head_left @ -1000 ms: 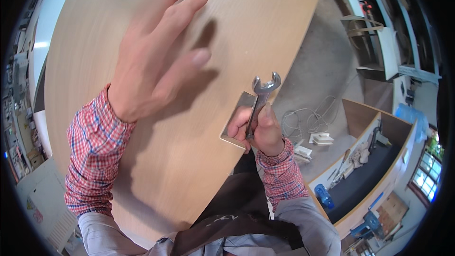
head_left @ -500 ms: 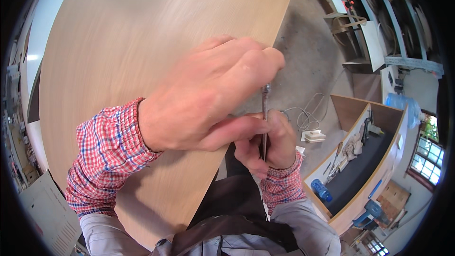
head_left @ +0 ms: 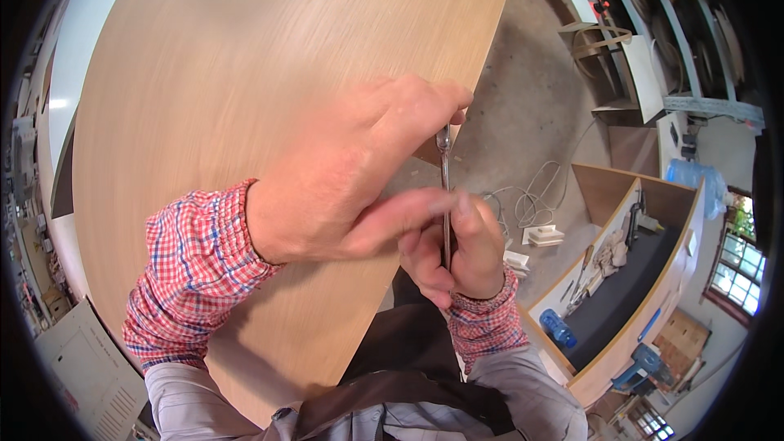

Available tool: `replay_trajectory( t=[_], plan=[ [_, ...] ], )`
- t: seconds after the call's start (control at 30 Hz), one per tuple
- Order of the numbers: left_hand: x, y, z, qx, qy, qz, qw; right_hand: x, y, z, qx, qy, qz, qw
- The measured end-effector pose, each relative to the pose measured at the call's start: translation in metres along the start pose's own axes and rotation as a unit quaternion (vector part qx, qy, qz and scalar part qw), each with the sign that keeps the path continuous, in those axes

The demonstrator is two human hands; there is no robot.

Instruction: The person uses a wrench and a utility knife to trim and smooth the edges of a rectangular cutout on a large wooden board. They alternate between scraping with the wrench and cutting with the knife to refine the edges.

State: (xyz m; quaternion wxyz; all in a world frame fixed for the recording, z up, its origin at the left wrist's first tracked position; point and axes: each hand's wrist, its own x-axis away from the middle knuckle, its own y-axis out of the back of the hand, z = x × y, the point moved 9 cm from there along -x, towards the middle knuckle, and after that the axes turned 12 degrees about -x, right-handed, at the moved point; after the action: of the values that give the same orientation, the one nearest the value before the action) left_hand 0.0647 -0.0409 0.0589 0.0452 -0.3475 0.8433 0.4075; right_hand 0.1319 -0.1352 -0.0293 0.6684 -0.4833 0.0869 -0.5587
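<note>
Right hand (head_left: 457, 253) fingers pinch a slim metal wrench (head_left: 445, 188) upright, while left hand (head_left: 351, 171) fingers curl around its upper end beside the wooden tabletop (head_left: 245, 57) edge.

floor — white cables (head_left: 527, 200) | blue bottle (head_left: 558, 329) | open wooden cabinet (head_left: 653, 278)

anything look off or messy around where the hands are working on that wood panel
Nothing damaged at the wood panel. Both the left hand and right hand hold a wrench at its edge. Only oddity: loose white cable tangled on the floor beside it.
</note>
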Motion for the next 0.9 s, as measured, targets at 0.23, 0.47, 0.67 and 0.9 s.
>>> replay_trajectory(
  t=[0.23,0.47,0.67,0.9],
  plan=[
    [0.000,0.008,-0.008,-0.115,-0.113,-0.028,0.987,0.006,0.008,-0.007,-0.006,-0.006,0.007,1.000],
    [-0.013,0.041,0.032,-0.273,0.055,-0.007,0.960,0.021,0.015,-0.003,0.026,0.214,0.067,0.974],
    [-0.003,0.031,0.065,-0.432,0.052,0.043,0.899,-0.005,0.060,-0.001,0.168,0.269,-0.041,0.947],
    [-0.005,0.029,0.068,-0.427,0.047,0.038,0.902,-0.051,0.045,-0.027,0.100,0.312,-0.031,0.944]
  ],
)
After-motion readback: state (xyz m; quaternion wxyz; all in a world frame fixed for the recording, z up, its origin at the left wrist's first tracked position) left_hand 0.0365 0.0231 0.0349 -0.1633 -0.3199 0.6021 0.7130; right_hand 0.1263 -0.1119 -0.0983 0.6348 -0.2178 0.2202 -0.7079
